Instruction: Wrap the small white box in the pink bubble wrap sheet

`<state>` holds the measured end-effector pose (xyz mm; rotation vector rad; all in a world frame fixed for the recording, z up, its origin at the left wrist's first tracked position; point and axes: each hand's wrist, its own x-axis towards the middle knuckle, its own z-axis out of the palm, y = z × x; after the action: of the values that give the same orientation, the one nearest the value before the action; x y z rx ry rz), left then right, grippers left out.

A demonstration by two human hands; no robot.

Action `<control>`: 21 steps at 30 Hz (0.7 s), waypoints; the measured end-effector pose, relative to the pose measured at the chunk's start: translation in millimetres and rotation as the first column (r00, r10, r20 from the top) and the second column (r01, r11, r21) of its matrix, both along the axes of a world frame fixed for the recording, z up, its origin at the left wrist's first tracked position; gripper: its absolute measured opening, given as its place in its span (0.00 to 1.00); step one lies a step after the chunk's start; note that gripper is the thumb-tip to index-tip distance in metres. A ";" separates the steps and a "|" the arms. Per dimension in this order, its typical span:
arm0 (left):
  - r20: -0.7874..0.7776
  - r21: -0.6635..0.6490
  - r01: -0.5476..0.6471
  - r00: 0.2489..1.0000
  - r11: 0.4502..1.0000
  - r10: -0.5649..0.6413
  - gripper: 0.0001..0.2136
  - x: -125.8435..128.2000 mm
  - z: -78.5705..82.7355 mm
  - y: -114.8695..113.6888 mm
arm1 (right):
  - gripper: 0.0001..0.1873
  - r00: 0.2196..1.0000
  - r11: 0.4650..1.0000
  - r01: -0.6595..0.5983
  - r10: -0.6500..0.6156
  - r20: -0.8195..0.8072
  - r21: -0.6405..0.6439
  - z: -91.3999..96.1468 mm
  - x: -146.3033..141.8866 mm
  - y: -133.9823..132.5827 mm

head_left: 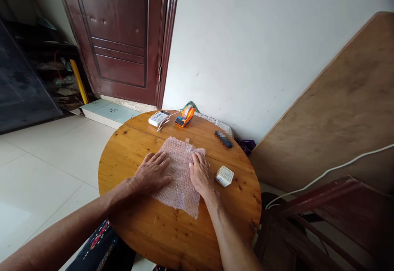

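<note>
- Grip loose on both sides, as I read it from my remote seat; left hand (152, 174) and right hand (201, 175) rest unclenched on the bubble wrap (178, 199);
- Bubble wrap spread across the middle of the round worktop (118, 160); I cannot tell whether anything lies beneath it;
- Uneven pressure from my hands could skew or crease it; its near edge is unpinned and might curl;
- Small white box (224, 175) just beside my right hand; an outward sweep could knock it;
- Tape dispenser (184, 118) beyond; too long a forward push could bump it.
</note>
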<state>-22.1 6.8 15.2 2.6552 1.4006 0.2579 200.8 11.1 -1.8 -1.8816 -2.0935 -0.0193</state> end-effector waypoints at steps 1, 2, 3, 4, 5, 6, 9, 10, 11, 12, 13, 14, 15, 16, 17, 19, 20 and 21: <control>-0.001 0.000 -0.019 1.000 1.000 0.019 0.30 -1.0 -0.5 0.1 | 0.23 1.000 1.000 0.008 -0.008 0.003 0.008 -0.9 0.1 0.5; -0.005 -0.003 -0.042 0.999 0.999 0.042 0.29 -0.7 -0.8 0.2 | 0.22 1.000 1.000 0.015 -0.015 0.007 0.020 -1.9 0.2 1.0; -0.010 -0.009 -0.063 0.998 0.998 0.063 0.29 1.0 -0.8 -0.1 | 0.22 1.000 0.999 0.021 -0.022 0.009 0.033 -2.8 0.4 1.5; -0.014 -0.016 -0.077 0.997 0.997 0.076 0.28 4.0 -0.8 -1.3 | 0.22 1.000 0.999 0.027 -0.028 0.012 0.045 -3.7 0.6 2.0; -0.012 -0.018 -0.075 0.997 0.997 0.075 0.28 7.9 -1.0 -3.3 | 0.21 0.999 0.998 0.032 -0.033 0.014 0.055 -4.6 0.8 2.5; -0.001 -0.017 -0.049 0.999 0.999 0.049 0.28 12.4 -1.5 -6.2 | 0.21 0.999 0.998 0.035 -0.036 0.019 0.060 -5.5 1.1 2.8; 0.080 0.003 0.115 0.990 0.993 -0.114 0.30 26.0 -4.9 -17.3 | 0.21 0.999 0.997 0.041 -0.043 0.032 0.062 -8.4 2.0 3.1; 0.112 0.004 0.169 0.979 0.986 -0.168 0.32 29.5 -6.4 -20.7 | 0.21 0.998 0.997 0.043 -0.045 0.032 0.069 -9.1 2.2 2.9; 0.141 0.003 0.211 0.968 0.977 -0.210 0.33 32.1 -8.0 -23.4 | 0.21 0.999 0.996 0.044 -0.046 0.028 0.082 -9.4 2.2 2.6; 0.163 -0.001 0.238 0.958 0.971 -0.235 0.34 34.0 -9.5 -25.2 | 0.21 0.999 0.994 0.042 -0.045 0.024 0.101 -9.1 2.1 2.1; 0.178 -0.002 0.251 0.953 0.968 -0.247 0.34 35.2 -10.8 -26.3 | 0.21 0.999 0.991 0.037 -0.040 0.018 0.125 -7.8 1.9 1.5; 0.187 -0.001 0.252 0.951 0.968 -0.247 0.34 36.0 -11.9 -26.6 | 0.21 0.999 0.988 0.027 -0.029 0.013 0.152 -5.3 1.6 0.6; 0.193 0.002 0.247 0.951 0.969 -0.243 0.34 36.4 -12.8 -26.4 | 0.21 1.000 0.984 0.014 -0.016 0.008 0.179 -1.5 1.3 -0.5; 0.196 0.007 0.242 0.951 0.970 -0.238 0.34 36.7 -13.4 -26.0 | 0.21 1.000 0.979 0.002 -0.002 0.003 0.206 3.7 1.5 -2.1; 0.198 0.012 0.237 0.952 0.971 -0.235 0.34 36.9 -13.9 -25.5 | 0.20 1.000 0.973 -0.007 0.008 -0.004 0.229 10.2 2.4 -4.2; 0.199 0.024 0.234 0.952 0.972 -0.234 0.34 37.3 -14.2 -25.0 | 0.19 1.000 0.967 -0.008 0.013 -0.019 0.253 25.4 7.7 -10.2; 0.198 0.031 0.232 0.952 0.972 -0.233 0.34 37.6 -14.2 -24.9 | 0.20 1.000 0.969 -0.001 0.007 -0.024 0.247 33.2 12.7 -14.2; 0.198 0.038 0.231 0.952 0.972 -0.234 0.34 37.8 -14.2 -25.1 | 0.21 1.000 0.974 0.005 0.000 -0.022 0.224 40.3 19.4 -18.8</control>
<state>15.6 -18.2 1.0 2.6839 1.0193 0.4954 220.2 -7.6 38.5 -1.7417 -1.9819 -0.2253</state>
